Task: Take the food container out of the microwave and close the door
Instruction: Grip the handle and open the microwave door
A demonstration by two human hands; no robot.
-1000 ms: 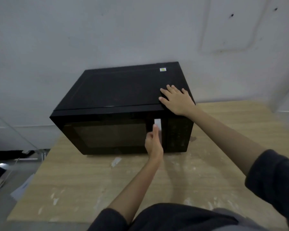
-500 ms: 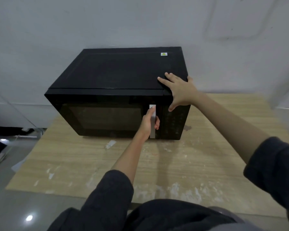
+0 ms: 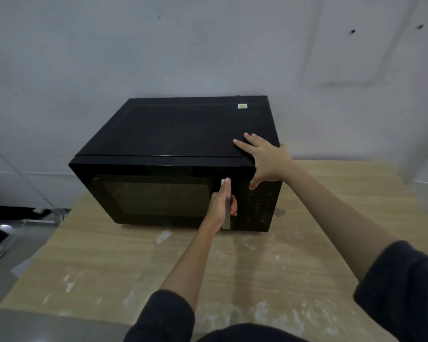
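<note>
Dark sleeves reach over a scuffed wooden tabletop point(image 3: 269, 267); the left hand point(image 3: 220, 206) has its fingers point(image 3: 233, 207) clamped on the silver door handle point(image 3: 226, 224); the right hand point(image 3: 266, 160), fingers spread, presses the black microwave point(image 3: 178, 134)'s top right corner; door point(image 3: 153, 193) shut, food container unseen.

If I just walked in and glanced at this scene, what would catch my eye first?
Most likely the boxy black microwave sitting against the grey wall at the back of a pale, paint-smudged wooden table, its door shut. Next, the two bare hands on it: the left hand curls around the silver vertical door handle, while the right hand lies spread over the top front right corner.
</note>
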